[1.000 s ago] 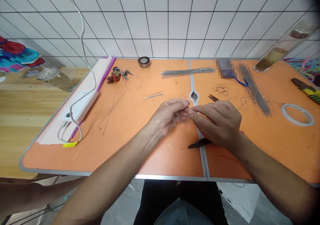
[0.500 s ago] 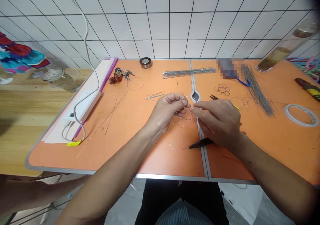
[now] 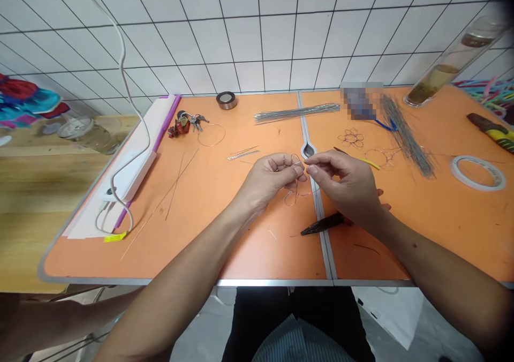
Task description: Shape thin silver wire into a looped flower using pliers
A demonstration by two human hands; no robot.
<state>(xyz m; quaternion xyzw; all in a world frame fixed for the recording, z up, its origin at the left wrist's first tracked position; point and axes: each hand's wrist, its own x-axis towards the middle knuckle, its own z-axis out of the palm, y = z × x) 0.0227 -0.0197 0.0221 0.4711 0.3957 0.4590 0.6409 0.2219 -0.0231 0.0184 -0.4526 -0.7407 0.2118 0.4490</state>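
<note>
Over the middle of the orange table (image 3: 225, 223), my left hand (image 3: 268, 182) pinches a small looped piece of thin wire (image 3: 292, 195); its loops hang below my fingers. My right hand (image 3: 348, 186) meets it from the right, thumb and forefinger closed on the end of the same wire piece. Dark pliers (image 3: 323, 224) lie on the table just under my right wrist. A finished wire flower (image 3: 352, 137) lies farther back on the right.
A bundle of straight wires (image 3: 295, 113) lies at the back, another bundle (image 3: 405, 134) at right. Keys (image 3: 185, 123), a tape roll (image 3: 226, 100), a white tape ring (image 3: 477, 172), a glass tube (image 3: 450, 73) and a white power strip (image 3: 130, 177) stand around. Loose wires (image 3: 172, 188) lie left.
Both hands have lifted a little and moved slightly toward the back of the table with the wire piece. My right fingers have closed into a finer pinch on its end.
</note>
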